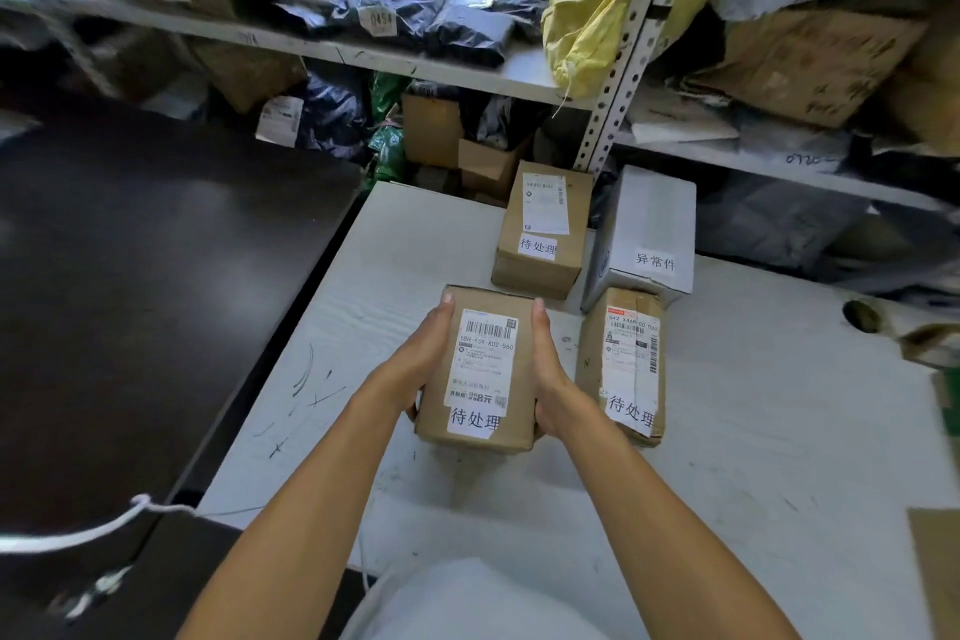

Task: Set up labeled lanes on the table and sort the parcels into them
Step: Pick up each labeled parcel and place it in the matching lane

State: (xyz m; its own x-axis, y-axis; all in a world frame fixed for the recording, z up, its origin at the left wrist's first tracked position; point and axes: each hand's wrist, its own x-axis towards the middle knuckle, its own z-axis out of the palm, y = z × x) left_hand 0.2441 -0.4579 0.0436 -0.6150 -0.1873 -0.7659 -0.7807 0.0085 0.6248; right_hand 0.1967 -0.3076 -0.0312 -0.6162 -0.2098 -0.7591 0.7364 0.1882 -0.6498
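Observation:
A brown cardboard parcel (480, 369) with a shipping label and a white 待处理 sticker is near the left part of the white table (753, 431). My left hand (415, 359) holds its left side and my right hand (550, 369) holds its right side, fingers along the sides and curled under the near end. To its right lies a taped brown parcel (626, 369) with the same sticker. Behind stands a third brown box (543, 229) marked 待处理, and beside that a white box (647, 229) marked 异常件.
A dark surface (130, 276) borders the table on the left. Metal shelves (395, 52) packed with dark mailer bags, cartons and a yellow sack (597, 5) rise behind. Cardboard pieces (935, 572) sit at the table's right edge. A white cord (93, 530) hangs at lower left.

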